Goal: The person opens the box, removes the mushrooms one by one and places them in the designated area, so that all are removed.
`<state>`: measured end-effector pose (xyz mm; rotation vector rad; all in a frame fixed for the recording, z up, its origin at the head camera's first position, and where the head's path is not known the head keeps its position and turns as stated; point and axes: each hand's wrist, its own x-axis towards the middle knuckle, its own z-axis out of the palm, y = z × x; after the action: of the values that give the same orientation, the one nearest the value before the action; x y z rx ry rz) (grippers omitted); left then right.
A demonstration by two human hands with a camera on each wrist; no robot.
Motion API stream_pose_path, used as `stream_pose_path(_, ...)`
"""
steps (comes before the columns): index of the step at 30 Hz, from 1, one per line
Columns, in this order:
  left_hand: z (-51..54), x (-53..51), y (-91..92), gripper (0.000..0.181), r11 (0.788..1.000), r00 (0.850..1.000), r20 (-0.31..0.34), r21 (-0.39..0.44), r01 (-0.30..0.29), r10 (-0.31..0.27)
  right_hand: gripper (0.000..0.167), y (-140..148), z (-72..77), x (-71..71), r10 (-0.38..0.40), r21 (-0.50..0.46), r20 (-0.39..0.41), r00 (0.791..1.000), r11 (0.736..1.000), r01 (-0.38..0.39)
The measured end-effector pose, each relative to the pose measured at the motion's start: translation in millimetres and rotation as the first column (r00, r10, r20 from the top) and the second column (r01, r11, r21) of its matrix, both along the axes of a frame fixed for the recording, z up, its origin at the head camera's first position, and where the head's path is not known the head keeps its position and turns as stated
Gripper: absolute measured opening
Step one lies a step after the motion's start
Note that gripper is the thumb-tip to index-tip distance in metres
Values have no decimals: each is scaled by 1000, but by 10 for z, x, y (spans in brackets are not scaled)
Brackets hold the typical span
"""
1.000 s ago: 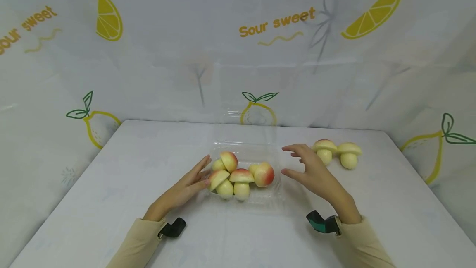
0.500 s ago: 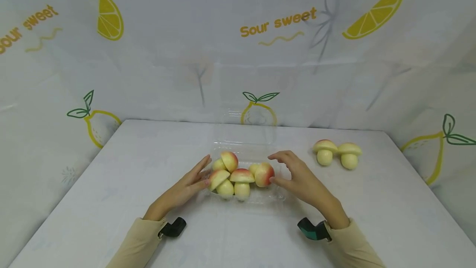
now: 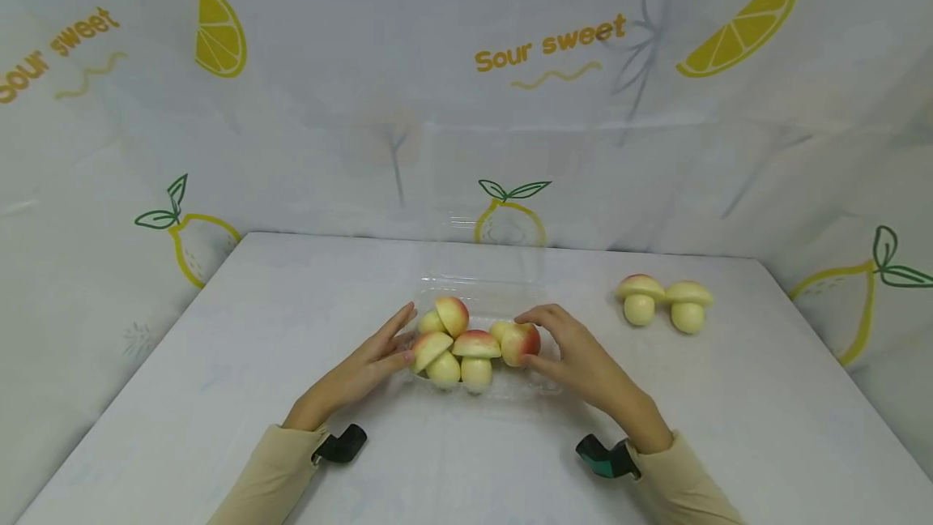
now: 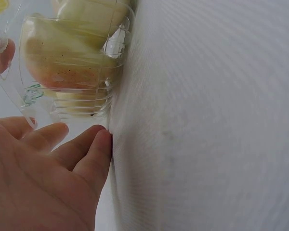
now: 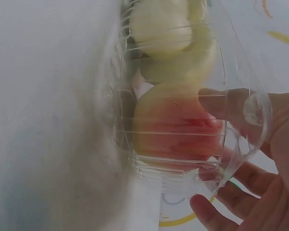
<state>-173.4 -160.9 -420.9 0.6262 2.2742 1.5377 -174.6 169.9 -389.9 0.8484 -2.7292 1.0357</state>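
Note:
A clear plastic clamshell box [image 3: 528, 386] stands on the table with its lid raised at the back. Inside are several pale yellow toy mushrooms with reddish caps, among them a front one [image 3: 477, 371] and a left one [image 3: 441, 371]. My right hand [image 3: 583, 363] reaches over the box's right wall; its thumb and fingers lie around the rightmost mushroom [image 3: 521, 344], whose red cap faces right. The right wrist view shows the thumb against that cap [image 5: 178, 130]. My left hand [image 3: 357, 371], fingers fairly straight, rests beside the left wall, thumb near the rim.
Two more toy mushrooms, a left one [image 3: 640, 298] and a right one [image 3: 688, 306], stand upright side by side at the back right of the white table [image 3: 466, 468]. A lemon-printed curtain [image 3: 328, 104] hangs behind the table.
My right hand has moved left and slightly down, from beside the box to the rightmost mushroom, its thumb and fingers coming around it. The left hand has stayed at the box's left side.

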Motion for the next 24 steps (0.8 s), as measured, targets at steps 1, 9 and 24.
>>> stream_pose_path(1, -1, 0, 0, 75, 1000, 1000, 0, 0, 1, -1, 46, -6, -7, 5, 1, 10, 2, 1000, 1000, -1)
stream_pose_path(9, -13, -3, -9, 75, 1000, 1000, -7, -10, -2, 2, 48, -48, -74, 16, -13, 28, -9, 1000, 1000, 13)
stream_pose_path(24, -16, -9, -9, 75, 1000, 1000, -15, -7, 0, 0, 59, -83, -121, 14, -49, 43, 16, 999, 998, 48)
